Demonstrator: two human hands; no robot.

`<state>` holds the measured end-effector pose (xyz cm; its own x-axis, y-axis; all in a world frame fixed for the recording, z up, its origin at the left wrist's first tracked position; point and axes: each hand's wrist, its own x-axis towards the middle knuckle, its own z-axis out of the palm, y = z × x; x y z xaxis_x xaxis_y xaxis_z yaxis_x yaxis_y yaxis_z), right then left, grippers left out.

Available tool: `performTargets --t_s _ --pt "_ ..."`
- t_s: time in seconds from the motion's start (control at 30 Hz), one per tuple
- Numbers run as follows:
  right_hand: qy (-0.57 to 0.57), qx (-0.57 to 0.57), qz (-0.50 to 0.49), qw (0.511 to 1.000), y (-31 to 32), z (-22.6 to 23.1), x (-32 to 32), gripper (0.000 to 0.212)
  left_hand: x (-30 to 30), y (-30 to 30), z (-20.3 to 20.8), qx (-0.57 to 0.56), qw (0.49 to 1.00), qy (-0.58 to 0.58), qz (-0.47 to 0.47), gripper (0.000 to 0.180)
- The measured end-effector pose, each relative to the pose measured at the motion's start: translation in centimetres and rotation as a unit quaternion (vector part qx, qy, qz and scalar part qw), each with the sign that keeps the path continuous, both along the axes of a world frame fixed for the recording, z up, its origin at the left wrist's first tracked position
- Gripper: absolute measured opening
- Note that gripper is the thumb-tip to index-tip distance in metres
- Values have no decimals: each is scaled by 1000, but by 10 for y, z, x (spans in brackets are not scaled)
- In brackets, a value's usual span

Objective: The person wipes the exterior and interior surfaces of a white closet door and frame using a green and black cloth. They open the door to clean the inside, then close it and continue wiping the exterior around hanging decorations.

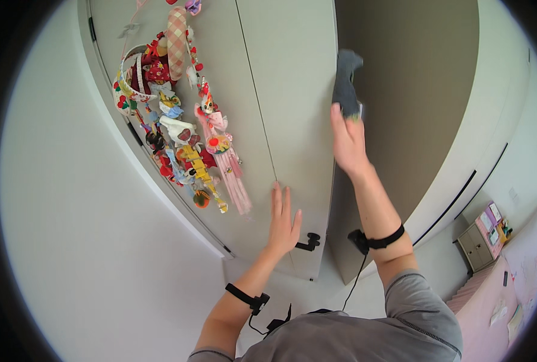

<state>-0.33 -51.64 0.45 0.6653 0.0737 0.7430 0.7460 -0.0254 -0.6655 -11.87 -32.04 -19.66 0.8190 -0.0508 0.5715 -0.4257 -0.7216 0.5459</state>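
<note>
A light grey door point(298, 120) with a thin dark groove stands in front of me. My left hand point(284, 220) lies against it with fingers stretched out, just above and left of a black door handle point(309, 242). Raised higher, my right hand point(351, 142) grips a dark grey cloth point(345, 84) at the door's right edge. A small yellow-green patch shows by the fingers, too blurred to make out. Headbands point(137, 75), hair bows, small dolls and a pink tassel point(231, 175) hang in strings on the door's left part.
A grey-brown panel point(410, 114) rises right of the door edge. At the far left is a pale wall point(87, 241). A small cabinet point(478, 248) and a pink bed cover point(488, 295) are at the lower right. Black straps with cables sit on both my arms.
</note>
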Motion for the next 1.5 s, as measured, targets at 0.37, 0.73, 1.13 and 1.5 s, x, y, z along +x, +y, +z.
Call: performTargets --t_s 0.37,0.73,1.13,1.5 --pt "-83 -61 -58 993 3 -171 -39 65 -4 16 25 -11 999 -27 -46 74" --pt "235 -13 -55 970 20 -296 -54 50 -8 3 16 -4 999 3 -42 72" --pt "299 -31 -101 949 27 -320 -40 61 -35 0 -3 1 999 44 -28 75" --pt "183 -73 -89 976 17 -320 -74 59 -16 -29 9 -8 1000 5 -18 77"
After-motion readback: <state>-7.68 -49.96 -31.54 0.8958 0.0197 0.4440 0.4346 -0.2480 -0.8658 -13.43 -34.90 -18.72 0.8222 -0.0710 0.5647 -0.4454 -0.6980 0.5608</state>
